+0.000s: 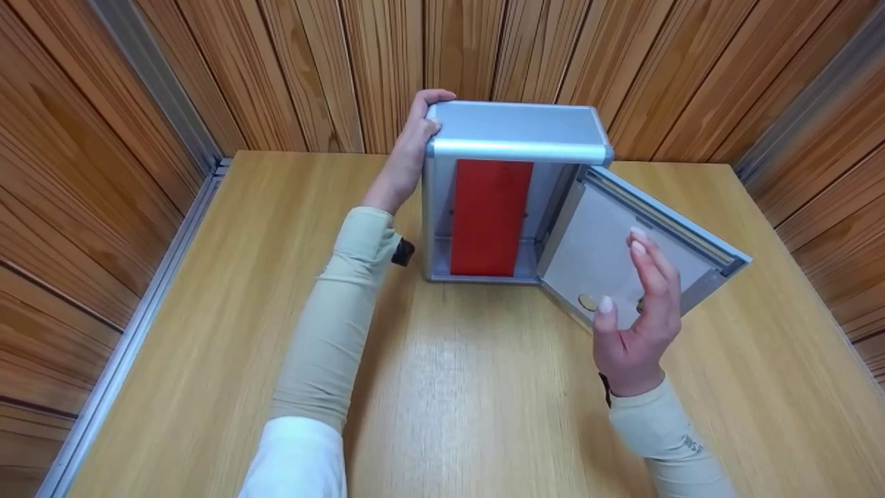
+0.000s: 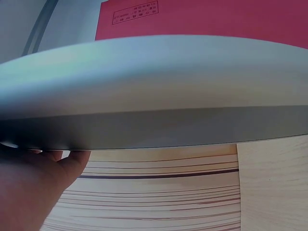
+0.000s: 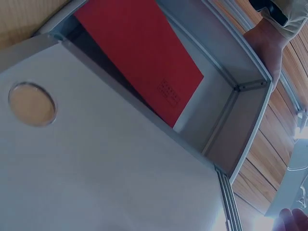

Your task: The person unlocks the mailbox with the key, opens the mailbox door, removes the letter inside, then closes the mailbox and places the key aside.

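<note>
A silver metal box [image 1: 518, 123] stands on the table with its hinged door [image 1: 615, 242] swung out to the right. Inside leans a red envelope [image 1: 489, 218], upright; small printing in a frame shows on it in the right wrist view. My left hand [image 1: 408, 149] grips the box's upper left edge, thumb at the top and fingers reaching behind. In front of the door's inner face is my right hand [image 1: 643, 321], fingers loosely bent and holding nothing. A round hole [image 3: 32, 104] pierces the door, and a small lock part shows beside the right hand.
The wooden table [image 1: 442, 387] reaches back to a wood-plank wall [image 1: 387, 62]. More plank walls flank it, with a metal rail [image 1: 148, 304] along the left side. The door's free corner [image 1: 740, 263] juts out over the table's right part.
</note>
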Demonstrator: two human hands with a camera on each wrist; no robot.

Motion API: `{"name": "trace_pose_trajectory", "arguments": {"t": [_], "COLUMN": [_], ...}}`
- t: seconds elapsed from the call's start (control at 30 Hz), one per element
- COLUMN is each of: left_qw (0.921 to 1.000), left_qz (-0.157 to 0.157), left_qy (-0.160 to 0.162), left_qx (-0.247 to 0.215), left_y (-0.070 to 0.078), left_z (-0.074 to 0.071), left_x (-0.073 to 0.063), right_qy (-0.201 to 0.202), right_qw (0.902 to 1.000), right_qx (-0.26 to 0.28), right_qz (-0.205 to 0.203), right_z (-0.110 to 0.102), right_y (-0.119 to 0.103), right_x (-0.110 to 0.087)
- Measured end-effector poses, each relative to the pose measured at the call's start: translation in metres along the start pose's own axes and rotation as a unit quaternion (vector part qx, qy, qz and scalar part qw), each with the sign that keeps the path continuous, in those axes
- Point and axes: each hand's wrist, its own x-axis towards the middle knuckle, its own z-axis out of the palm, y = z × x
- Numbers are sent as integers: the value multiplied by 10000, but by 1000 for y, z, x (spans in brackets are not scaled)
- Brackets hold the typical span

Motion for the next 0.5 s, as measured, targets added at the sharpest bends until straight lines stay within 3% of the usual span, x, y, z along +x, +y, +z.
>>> {"name": "trace_pose_trajectory", "arguments": {"t": [0.37,0.5], "left_qw": [10000,10000], "left_qz": [-9,-41], "left_qy": [0,-4], "left_qx": [18,74], "left_y": [0,1], "left_z": [-1,0], "left_x": [-1,-2], "right_qy": [-859,-1294], "right_qw": [9962,9914], "right_qx": [-19,58], "right_qz": [119,167], "right_z": [25,34], "right_y": [7,23], "right_x": [3,-4]}}
